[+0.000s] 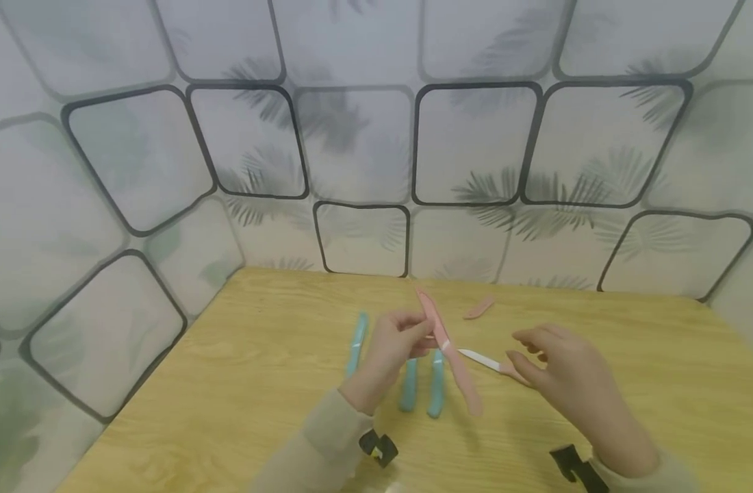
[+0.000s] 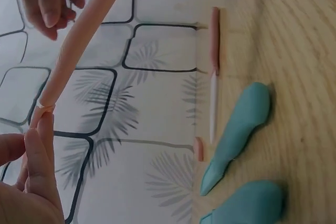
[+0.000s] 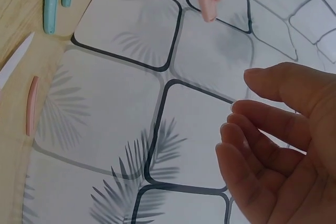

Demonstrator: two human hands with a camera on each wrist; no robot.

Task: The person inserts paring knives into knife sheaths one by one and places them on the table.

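My left hand (image 1: 393, 342) pinches a pink-handled knife (image 1: 463, 383) near the middle, between thumb and fingers, raised above the table. A pink sheath (image 1: 430, 308) covers its blade, and the handle slants down toward me. In the left wrist view the smooth handle (image 2: 79, 45) points up, away from the fingers. My right hand (image 1: 570, 373) hovers to the right with loosely bent fingers and nothing between them, as the right wrist view also shows. Near its thumb in the head view, another pink-handled knife (image 1: 484, 360) lies on the table with its white blade bare.
A loose pink sheath (image 1: 478, 308) lies toward the back of the wooden table (image 1: 259, 329). Teal knives lie about my left hand: one to its left (image 1: 356, 339), two more just below it, the nearer-right one (image 1: 436, 390) included. A patterned wall (image 1: 364, 239) borders the table's back.
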